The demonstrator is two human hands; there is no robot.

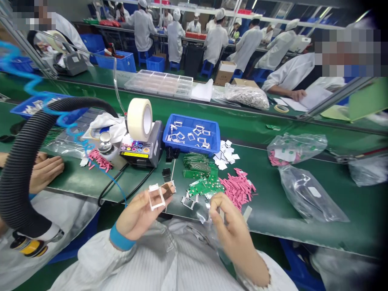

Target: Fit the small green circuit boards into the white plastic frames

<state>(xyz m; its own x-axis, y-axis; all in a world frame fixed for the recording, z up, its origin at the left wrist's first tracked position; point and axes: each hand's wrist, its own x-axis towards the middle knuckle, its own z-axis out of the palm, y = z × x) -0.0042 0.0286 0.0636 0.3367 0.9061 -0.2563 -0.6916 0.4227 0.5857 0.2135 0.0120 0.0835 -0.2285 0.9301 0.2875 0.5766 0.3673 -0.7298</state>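
1. Right hand (233, 234): grip half closed, fingers pinching clear film (203, 214).
2. Left hand (139, 216): grip closed on clear square frame (157, 197), above green worktop (273, 194).
3. Blue tray (190, 127) holds metal frames (188, 136).

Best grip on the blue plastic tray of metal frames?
Grip the near long rim of the blue plastic tray, coming from the person's side, thumb over the lip. It lies flat, and that rim is free midway. Its left end sits close to the black tape dispenser; loose silver metal frames inside suggest keeping it level.
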